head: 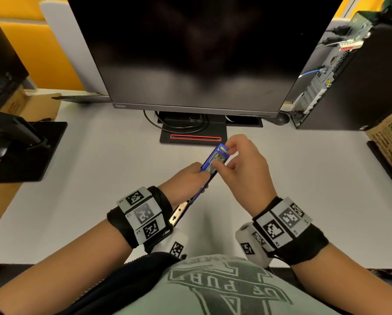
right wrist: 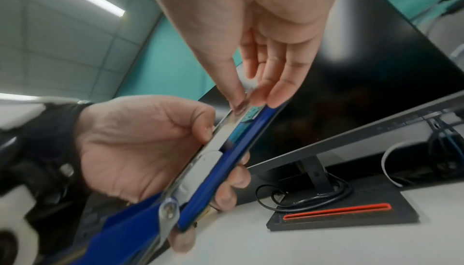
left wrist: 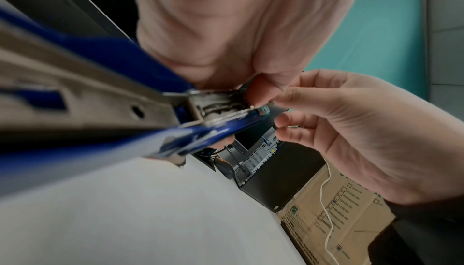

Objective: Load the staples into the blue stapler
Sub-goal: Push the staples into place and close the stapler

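Just above the near edge of the tabletop (head: 304, 169), in front of the person's chest, the blue stapler (head: 214, 159) was held open and off the surface, its long body slanting up and away toward the monitor (head: 202, 53). The left hand (head: 186, 178) gripped it around the middle, thumb on one side and curled fingers (right wrist: 233, 178) wrapped under the blue shell, with the hinge and the unfolded metal arm (head: 179, 212) trailing back toward the wrist.

Farther out, at the front end of the open metal channel (left wrist: 220, 104), the right hand (head: 247, 169) worked from above. Its thumb and forefinger were closed narrowly on a small silvery piece (right wrist: 251, 90) that looked like the strip of staples, though blur kept me from being sure; the other fingers (right wrist: 283, 90) hung loosely extended, one tip touching the blue edge. The strip sat right at the mouth of the channel, between the fingertips and the rail, seemingly part-way seated.

To do this step well, I judged, the left hand should keep the channel steady and level, so the strip slides rather than tips out. The strip should go in legs down, straddling the rail, and be pushed flat toward the front without squeezing hard, since staple strips snap easily. Only once it lies fully in the groove should the top be swung shut
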